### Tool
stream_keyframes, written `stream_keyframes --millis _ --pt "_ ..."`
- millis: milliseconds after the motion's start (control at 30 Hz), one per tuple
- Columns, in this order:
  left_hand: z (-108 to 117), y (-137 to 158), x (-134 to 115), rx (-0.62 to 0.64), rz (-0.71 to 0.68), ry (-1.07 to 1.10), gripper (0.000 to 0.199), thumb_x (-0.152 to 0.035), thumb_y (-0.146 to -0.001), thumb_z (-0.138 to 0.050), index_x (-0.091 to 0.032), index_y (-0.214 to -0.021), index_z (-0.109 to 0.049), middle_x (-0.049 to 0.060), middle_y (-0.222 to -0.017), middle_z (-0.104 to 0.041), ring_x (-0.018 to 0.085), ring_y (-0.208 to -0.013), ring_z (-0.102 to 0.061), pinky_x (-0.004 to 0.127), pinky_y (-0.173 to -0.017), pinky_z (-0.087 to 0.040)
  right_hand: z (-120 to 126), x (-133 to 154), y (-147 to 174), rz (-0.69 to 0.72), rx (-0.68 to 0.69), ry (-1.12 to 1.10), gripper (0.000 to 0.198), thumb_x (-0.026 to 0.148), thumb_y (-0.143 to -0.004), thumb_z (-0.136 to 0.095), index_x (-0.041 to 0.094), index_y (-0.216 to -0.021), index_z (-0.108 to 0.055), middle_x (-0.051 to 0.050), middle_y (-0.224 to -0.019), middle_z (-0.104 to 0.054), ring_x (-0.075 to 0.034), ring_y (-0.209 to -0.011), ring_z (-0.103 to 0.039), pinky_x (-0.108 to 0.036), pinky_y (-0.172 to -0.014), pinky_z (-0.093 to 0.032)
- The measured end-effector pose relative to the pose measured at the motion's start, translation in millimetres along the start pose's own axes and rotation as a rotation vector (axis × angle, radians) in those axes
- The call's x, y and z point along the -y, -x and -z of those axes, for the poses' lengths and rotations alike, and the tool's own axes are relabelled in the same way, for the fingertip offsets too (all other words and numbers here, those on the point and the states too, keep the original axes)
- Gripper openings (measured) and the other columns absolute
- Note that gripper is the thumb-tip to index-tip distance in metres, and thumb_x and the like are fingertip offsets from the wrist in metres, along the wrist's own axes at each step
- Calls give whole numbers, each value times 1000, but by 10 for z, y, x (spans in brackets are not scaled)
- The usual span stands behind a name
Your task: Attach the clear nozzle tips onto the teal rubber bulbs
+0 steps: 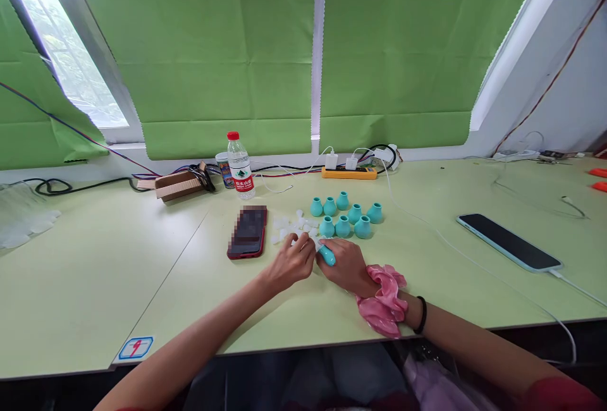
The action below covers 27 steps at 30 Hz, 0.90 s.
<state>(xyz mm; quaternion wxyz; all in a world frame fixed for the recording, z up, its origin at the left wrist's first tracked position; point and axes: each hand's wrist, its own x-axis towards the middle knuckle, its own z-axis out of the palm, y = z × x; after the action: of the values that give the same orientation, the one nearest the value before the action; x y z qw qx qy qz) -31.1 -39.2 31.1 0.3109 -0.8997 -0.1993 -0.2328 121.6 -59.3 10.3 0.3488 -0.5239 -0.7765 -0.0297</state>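
Note:
In the head view my right hand (348, 263) is closed round a small turquoise bottle-shaped piece (327, 255), tilted with its rounded end towards me. Close beside it, my left hand (293, 260) has its fingers pinched at a small white translucent piece (317, 244) by the narrow end of the turquoise one. The fingers partly hide this contact. Just beyond my hands lies a loose pile of similar white translucent pieces (298, 224). To the right of the pile several turquoise vase-shaped pieces (343, 226) stand upright, their open necks facing up.
A red-cased phone (247, 232) lies left of the pile. Behind stand a water bottle (241, 167), a cup (224, 169) and an open cardboard box (178, 186). A yellow power strip (349, 173) feeds a white cable towards the right, where another phone (509, 242) lies.

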Motion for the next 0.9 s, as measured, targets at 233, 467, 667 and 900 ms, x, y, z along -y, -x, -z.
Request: stream_keyframes --millis 233,467,667,900 --pt "12 -12 24 42 -30 -7 19 -7 -80 -33 -10 -74 -51 9 -71 -52 20 -78 -47 30 -60 -39 23 7 7 -1 21 27 11 19 -70 -47 20 -75 -57 -9 -72 -63 -23 -69 -57 -33 -62 -43" --pt "-125 -32 90 -139 239 357 15 -13 -78 -39 -15 -68 -51 5 -65 -53 15 -72 -45 28 -62 -42 -8 -26 -29 -122 -4 -125 16 26 -69 -50 19 -79 -61 -4 -74 -65 -18 -67 -59 -29 -63 -45" --pt "-102 -30 113 -244 335 462 10 -14 -75 -45 -16 -67 -52 3 -66 -56 14 -70 -43 26 -62 -42 3 -74 -49 -148 -32 -246 18 28 -69 -51 17 -77 -63 -4 -72 -66 -17 -62 -59 -28 -60 -46" --pt "-185 1 198 -148 511 412 12 -18 -76 -46 -16 -69 -56 3 -65 -56 15 -72 -43 27 -62 -41 12 -46 -44 -155 -52 -214 18 28 -67 -53 18 -78 -62 -5 -76 -66 -18 -67 -60 -30 -63 -46"
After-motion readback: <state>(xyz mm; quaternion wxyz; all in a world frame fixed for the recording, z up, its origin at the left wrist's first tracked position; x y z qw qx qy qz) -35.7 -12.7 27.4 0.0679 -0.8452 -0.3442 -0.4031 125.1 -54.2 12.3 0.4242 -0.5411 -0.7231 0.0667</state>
